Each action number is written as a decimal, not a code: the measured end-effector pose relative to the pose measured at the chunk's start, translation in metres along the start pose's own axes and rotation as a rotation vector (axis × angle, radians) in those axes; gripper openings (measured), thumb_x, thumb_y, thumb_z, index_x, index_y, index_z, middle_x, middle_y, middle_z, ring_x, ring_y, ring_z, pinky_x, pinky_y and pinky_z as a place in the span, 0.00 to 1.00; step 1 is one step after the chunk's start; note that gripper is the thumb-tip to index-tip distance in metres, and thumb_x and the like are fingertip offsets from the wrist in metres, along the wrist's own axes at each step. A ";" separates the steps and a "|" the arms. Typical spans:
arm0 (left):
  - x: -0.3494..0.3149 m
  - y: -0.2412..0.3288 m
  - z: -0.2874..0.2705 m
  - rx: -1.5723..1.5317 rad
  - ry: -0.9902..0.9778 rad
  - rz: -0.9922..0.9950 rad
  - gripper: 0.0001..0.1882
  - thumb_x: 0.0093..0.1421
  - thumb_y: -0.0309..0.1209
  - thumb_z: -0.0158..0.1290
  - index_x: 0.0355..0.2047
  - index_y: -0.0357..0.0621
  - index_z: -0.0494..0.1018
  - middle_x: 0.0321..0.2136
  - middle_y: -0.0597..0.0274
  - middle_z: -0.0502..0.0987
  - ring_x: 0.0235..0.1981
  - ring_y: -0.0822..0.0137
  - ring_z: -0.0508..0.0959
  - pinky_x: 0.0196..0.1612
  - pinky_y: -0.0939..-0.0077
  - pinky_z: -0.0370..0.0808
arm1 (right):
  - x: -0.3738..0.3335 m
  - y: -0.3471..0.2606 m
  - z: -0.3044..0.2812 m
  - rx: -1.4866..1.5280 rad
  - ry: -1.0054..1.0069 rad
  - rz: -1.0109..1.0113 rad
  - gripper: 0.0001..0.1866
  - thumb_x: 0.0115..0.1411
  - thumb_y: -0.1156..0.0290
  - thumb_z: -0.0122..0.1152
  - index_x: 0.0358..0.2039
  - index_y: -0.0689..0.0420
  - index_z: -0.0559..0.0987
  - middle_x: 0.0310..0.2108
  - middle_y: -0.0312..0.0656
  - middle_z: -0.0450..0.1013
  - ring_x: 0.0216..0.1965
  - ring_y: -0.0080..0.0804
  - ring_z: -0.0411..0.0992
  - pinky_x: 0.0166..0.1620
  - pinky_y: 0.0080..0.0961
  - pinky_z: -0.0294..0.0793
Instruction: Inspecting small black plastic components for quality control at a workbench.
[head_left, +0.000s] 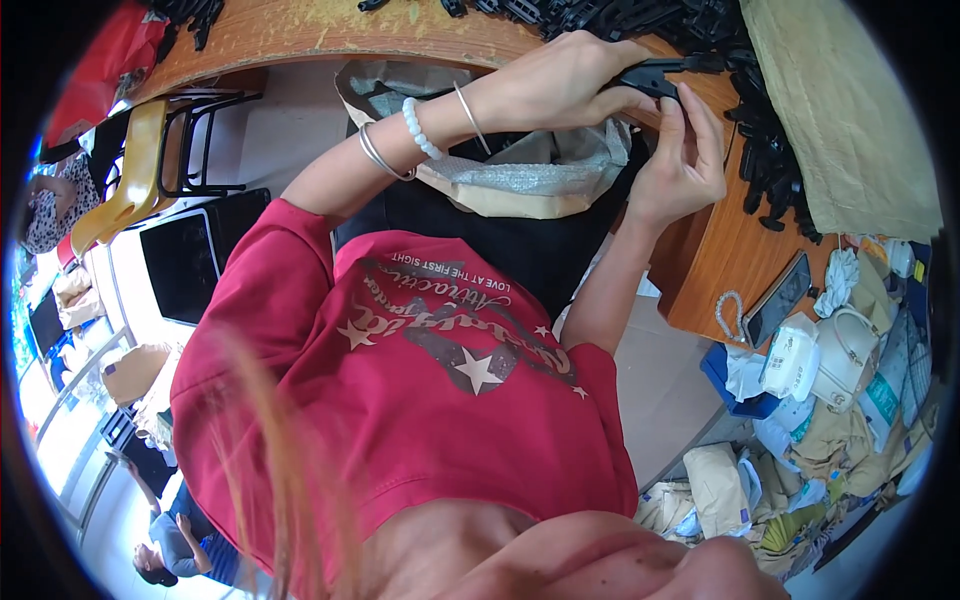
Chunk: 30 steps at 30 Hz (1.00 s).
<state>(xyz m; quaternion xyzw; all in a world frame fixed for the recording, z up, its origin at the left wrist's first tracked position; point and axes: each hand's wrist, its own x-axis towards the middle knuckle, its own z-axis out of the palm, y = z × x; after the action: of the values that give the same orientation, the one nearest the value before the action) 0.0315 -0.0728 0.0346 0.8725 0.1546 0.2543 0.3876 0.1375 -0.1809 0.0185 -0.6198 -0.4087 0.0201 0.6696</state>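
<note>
A black plastic part (648, 76), long and narrow, is held up at the table's edge. My left hand (570, 82), with bracelets on its wrist, grips one end between thumb and fingers. At its other end, the thumb and fingertips of my right hand (682, 165) pinch together on the part. Its exact kind I cannot make out. Just below my hands an open sack (530, 198) with a silvery woven lining rests at my lap. More black plastic parts (768, 165) lie piled on the table beside my right hand.
The wooden table (715, 265) curves along the far side and right. On it are a brown paper sheet (850, 110), a phone (778, 298) and a beaded bracelet (728, 315). Bags and packages (850, 350) crowd the right. A yellow chair (140, 175) stands left; another person (185, 535) is lower left.
</note>
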 end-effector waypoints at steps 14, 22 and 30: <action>0.011 -0.004 -0.009 -0.153 0.033 -0.015 0.21 0.56 0.46 0.57 0.40 0.39 0.77 0.24 0.54 0.79 0.22 0.69 0.79 0.25 0.76 0.75 | 0.029 0.037 -0.019 0.104 -0.201 0.127 0.07 0.58 0.79 0.57 0.35 0.65 0.80 0.33 0.40 0.77 0.34 0.22 0.73 0.42 0.19 0.71; 0.115 -0.029 -0.026 -0.026 0.138 -0.082 0.17 0.58 0.36 0.53 0.19 0.33 0.72 0.18 0.50 0.75 0.24 0.59 0.78 0.26 0.67 0.72 | 0.058 0.081 -0.019 -0.854 -0.167 -0.313 0.13 0.50 0.73 0.64 0.38 0.56 0.80 0.35 0.39 0.72 0.39 0.39 0.67 0.43 0.34 0.66; 0.148 0.012 -0.016 0.879 -0.257 0.048 0.04 0.48 0.22 0.51 0.21 0.34 0.74 0.25 0.45 0.76 0.29 0.50 0.78 0.32 0.60 0.75 | 0.034 0.077 -0.012 -0.795 -0.100 -0.385 0.10 0.51 0.74 0.63 0.36 0.59 0.77 0.32 0.40 0.70 0.37 0.39 0.65 0.41 0.36 0.62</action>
<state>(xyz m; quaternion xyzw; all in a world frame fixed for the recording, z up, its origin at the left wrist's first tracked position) 0.1449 -0.0019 0.1003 0.9819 0.1781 0.0632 -0.0092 0.2036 -0.1545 -0.0275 -0.7400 -0.5245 -0.2334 0.3503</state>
